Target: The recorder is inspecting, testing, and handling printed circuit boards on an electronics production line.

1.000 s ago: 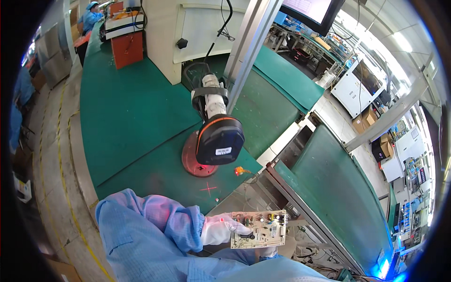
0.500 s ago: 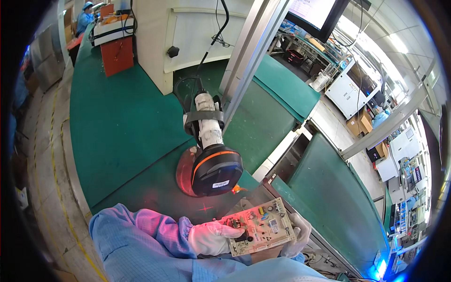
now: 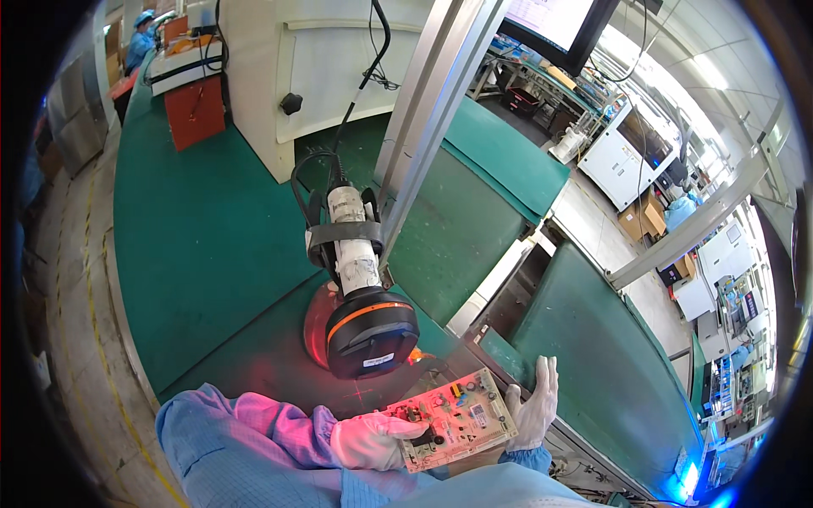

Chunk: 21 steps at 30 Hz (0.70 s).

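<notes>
A circuit board with many small parts on its face is tilted in front of my body. My white-gloved left hand grips it at its left end, thumb on top beside the dark components. At the board's right edge is my gloved right hand, open, its fingers stretched upward; whether its palm or thumb touches the edge I cannot tell. Just beyond the board stands a black barcode scanner with an orange ring and a white-wrapped handle, head pointing down. Reddish light falls on the board and left sleeve.
Green-matted bench spreads left, with a red-brown panel at its far end. A metal post rises behind the scanner. To the right lies a green conveyor belt. A monitor hangs above. Another person is far left.
My right hand has let go of the board's right end and opened, fingers now upright. The left hand still holds the board, now slightly lower and further left in view; the whole view has shifted.
</notes>
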Available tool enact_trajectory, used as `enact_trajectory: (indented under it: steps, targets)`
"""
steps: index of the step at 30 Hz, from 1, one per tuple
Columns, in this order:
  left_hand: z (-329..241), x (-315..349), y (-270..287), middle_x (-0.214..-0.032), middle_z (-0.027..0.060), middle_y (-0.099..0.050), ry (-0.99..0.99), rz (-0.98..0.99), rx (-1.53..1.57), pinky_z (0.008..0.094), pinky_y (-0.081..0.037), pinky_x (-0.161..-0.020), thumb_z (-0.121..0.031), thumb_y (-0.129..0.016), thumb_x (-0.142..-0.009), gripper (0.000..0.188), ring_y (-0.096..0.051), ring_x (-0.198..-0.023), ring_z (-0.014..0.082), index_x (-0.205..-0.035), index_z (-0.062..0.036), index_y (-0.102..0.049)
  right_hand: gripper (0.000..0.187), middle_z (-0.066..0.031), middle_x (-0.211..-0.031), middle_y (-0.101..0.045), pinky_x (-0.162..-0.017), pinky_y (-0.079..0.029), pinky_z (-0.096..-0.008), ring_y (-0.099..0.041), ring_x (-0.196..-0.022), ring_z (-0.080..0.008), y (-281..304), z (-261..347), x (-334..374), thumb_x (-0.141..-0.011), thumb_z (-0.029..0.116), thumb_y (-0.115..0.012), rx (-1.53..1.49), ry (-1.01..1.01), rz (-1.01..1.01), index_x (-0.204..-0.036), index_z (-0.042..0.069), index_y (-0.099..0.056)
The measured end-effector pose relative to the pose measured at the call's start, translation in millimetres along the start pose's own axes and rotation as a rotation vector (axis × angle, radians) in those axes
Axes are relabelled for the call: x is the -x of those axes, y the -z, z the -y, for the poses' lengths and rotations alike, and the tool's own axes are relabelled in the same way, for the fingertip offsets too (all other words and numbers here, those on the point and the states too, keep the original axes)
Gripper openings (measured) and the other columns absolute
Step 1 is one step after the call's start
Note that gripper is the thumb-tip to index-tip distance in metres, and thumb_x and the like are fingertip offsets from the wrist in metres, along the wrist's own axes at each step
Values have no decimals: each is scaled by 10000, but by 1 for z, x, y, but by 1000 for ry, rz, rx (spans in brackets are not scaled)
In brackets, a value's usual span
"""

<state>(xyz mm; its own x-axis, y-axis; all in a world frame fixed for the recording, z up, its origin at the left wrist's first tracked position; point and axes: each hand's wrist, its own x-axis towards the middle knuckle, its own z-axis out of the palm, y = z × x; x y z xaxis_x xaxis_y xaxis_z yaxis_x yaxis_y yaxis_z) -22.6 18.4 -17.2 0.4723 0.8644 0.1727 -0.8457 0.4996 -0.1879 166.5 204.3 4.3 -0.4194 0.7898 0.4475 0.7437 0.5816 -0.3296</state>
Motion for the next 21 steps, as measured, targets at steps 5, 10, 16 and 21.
enact_trajectory:
  steps: [5,10,16,21]
  targets:
    - [-3,0,7,-1310,152,-557,-46,-88,-66,447,-354,-1066,-182,-474,-988,408,-515,-1225,294,-1341,20,-451,702,-276,-1390,-424,-1110,-290,-486,-390,-1311,-409,3,10,-16,-802,413,-628,171,21,137,-1348,13,-439]
    - [1,-1,10,-1363,157,-509,-28,-65,16,448,-345,-1084,-157,-478,-983,434,-479,-1267,293,-1368,31,-409,776,-263,-1354,-470,-1110,-297,-468,-433,-1285,-373,-5,9,-22,-706,446,-730,234,28,109,-1303,10,-495]
    - [-2,3,7,-1394,168,-474,-47,-263,-190,454,-320,-1108,-155,-469,-984,458,-434,-1308,298,-1393,27,-372,773,-236,-1321,-515,-1098,-307,-463,-468,-1258,-349,-8,7,-27,-733,523,-682,303,67,89,-1268,-14,-530]
    - [-1,5,9,-1405,169,-461,-26,-255,-154,455,-319,-1109,-146,-471,-980,461,-442,-1301,308,-1401,14,-369,805,-238,-1316,-524,-1099,-304,-460,-492,-1239,-369,-10,6,-32,-778,598,-603,314,97,97,-1290,-16,-512]
